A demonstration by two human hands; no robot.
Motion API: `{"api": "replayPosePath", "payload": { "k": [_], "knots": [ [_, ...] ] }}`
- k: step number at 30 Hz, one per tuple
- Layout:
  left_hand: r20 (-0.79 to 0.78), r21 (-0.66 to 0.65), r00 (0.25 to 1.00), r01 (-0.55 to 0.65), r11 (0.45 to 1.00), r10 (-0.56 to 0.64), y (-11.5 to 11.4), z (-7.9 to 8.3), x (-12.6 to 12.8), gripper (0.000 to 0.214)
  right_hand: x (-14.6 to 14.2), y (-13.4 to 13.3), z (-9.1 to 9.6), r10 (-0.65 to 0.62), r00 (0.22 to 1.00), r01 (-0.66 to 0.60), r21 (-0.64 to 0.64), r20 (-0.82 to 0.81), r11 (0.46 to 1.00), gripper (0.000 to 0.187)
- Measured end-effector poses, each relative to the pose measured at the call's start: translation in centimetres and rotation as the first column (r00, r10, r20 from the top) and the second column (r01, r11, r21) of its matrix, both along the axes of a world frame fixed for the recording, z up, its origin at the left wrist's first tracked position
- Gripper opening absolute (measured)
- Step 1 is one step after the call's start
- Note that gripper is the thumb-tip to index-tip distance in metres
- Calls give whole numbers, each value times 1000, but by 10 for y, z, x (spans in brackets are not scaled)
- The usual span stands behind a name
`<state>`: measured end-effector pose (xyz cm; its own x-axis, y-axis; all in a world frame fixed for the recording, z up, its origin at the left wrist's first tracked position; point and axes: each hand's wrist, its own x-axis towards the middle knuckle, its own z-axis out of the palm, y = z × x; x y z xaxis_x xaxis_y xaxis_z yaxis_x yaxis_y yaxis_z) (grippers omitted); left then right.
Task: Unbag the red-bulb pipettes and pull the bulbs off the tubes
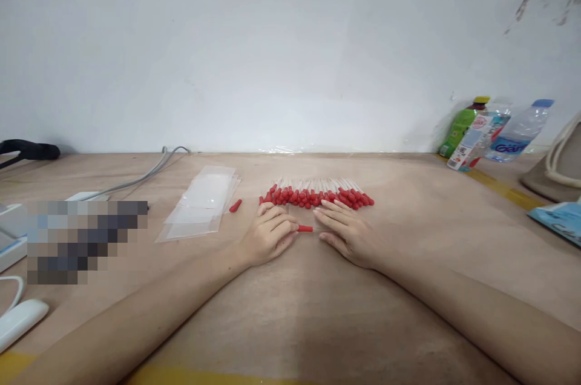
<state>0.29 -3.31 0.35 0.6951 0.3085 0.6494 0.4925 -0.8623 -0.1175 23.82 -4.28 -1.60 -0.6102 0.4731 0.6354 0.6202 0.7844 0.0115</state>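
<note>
Close together in the middle of the table, my hands are at either end of one dropper. My left hand (pixel 271 232) is closed, its thumb and forefinger pinching the end of the red rubber bulb (pixel 305 229). From the bulb a thin clear tube (pixel 316 229) runs right, between the thumb and fingers of my right hand (pixel 347 232). These fingers are fairly straight, and the tube's far end is hidden under them. Just beyond both hands lies a row of droppers (pixel 313 196), red bulbs toward me and clear tubes toward the wall. A loose red bulb (pixel 235 206) rests left of the row.
Clear plastic bags (pixel 204 200) lie flat on the left. Beyond them runs a grey cable (pixel 136 181). White devices (pixel 20 321) sit at the left edge. Bottles (pixel 521 131) and a carton (pixel 471 143) stand at back right, near a blue packet (pixel 558 220).
</note>
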Motion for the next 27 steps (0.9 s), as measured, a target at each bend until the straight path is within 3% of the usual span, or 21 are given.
{"api": "replayPosePath", "payload": {
  "k": [5,8,11,21,27],
  "knots": [
    [42,-125,999,-8,992,13,-2,1,4,16,0,1,0,82,997,-82,-16,-8,997,39],
    [67,-201,996,-44,979,59,-4,0,13,31,-3,1,1,75,997,-75,22,-2,997,37],
    [45,-240,997,-56,969,68,-3,-2,21,28,-8,1,1,56,998,-57,80,15,995,35],
    [62,-184,997,-29,983,41,1,-8,21,20,-12,5,-5,82,997,-82,24,-12,996,35],
    [-80,-192,995,-81,978,66,-3,-3,17,21,-12,3,-4,130,991,-130,-3,-19,992,29]
  ]
}}
